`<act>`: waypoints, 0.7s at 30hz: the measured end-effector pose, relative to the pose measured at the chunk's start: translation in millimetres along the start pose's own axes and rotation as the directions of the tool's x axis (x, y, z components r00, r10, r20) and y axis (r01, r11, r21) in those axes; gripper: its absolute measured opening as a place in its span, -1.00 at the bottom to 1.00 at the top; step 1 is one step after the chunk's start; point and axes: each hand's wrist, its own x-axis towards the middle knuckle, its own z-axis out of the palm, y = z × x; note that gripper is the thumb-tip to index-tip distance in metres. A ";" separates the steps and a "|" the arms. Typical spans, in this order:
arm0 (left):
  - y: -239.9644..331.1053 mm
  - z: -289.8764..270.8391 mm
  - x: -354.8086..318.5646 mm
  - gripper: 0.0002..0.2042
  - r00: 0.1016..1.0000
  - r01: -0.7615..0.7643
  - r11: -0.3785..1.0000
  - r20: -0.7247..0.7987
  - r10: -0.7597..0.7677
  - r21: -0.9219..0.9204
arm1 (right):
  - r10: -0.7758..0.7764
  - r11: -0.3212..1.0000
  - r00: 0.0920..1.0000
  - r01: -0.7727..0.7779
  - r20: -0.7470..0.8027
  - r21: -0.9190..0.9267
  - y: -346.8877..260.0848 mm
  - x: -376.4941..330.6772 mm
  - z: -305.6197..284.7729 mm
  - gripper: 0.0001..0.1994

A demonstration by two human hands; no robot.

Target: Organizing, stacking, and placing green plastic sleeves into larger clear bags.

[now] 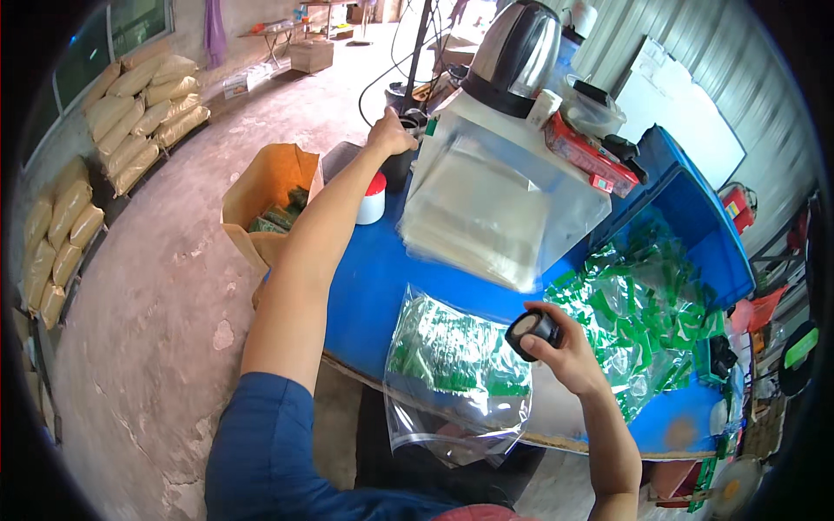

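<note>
My right hand (565, 352) grips a small black round object (532, 333) with a pale disc face; its exact kind is unclear. Just left of it, a clear plastic bag (456, 347) filled with green-printed packets lies over the table's front edge. My left arm stretches to the far side, where my left hand (393, 135) is closed at a dark cylindrical container (399, 169). What its fingers hold, if anything, is too small to make out. Between the hands lies a stack of clear plastic sheets or bags (478, 208).
On the blue table (356, 304) stand a red-lidded white jar (372, 201) and a steel kettle (514, 56). Loose green-printed packaging (634, 313) heaps by a blue bin (708, 217) at right. A brown paper bag (261, 187) stands left; stacked sacks (130, 113) line the wall.
</note>
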 end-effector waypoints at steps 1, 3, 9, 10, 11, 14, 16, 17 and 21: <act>2.8 1.9 -2.3 0.02 0.999 -0.008 0.999 0.033 0.006 0.039 | 0.034 0.999 0.999 -0.035 -0.018 -0.017 4.9 10.0 2.6 -0.42; 11.8 2.8 -5.2 -0.03 0.998 -0.011 0.996 0.064 0.005 0.093 | 0.035 0.998 0.999 -0.037 -0.042 -0.060 14.1 32.0 9.4 -0.41; -7.1 -14.0 1.4 0.14 0.990 -0.006 0.987 0.140 -0.017 0.163 | -0.168 0.973 0.985 0.159 -0.044 -0.169 36.8 127.3 72.9 -0.17; -2.4 -19.4 -2.7 0.10 0.992 0.005 0.983 0.127 -0.028 0.184 | -0.151 0.975 0.988 0.142 -0.037 -0.173 44.2 143.6 85.0 -0.18; 13.2 -21.8 -11.0 0.01 1.000 -0.022 0.994 -0.017 0.024 0.105 | -0.175 0.956 0.983 0.154 -0.063 -0.251 49.6 155.9 94.5 -0.20; 65.5 -42.3 -36.9 -0.38 0.894 -0.257 0.960 -0.403 0.194 -0.109 | -0.243 0.911 0.968 0.206 -0.062 -0.357 73.1 183.4 119.9 -0.21; 92.0 -51.4 -46.5 -0.46 0.796 -0.447 0.876 -0.528 0.295 -0.184 | -0.286 0.888 0.958 0.255 -0.026 -0.384 81.0 189.7 128.2 -0.21; 102.0 -57.7 -49.4 -0.48 0.772 -0.502 0.843 -0.540 0.335 -0.195 | -0.285 0.902 0.958 0.263 -0.013 -0.342 80.1 190.5 133.8 -0.22; 144.2 -59.2 -47.7 -0.53 0.736 -0.601 0.757 -0.548 0.397 -0.258 | -0.259 0.915 0.966 0.251 0.016 -0.317 82.2 196.6 127.3 -0.25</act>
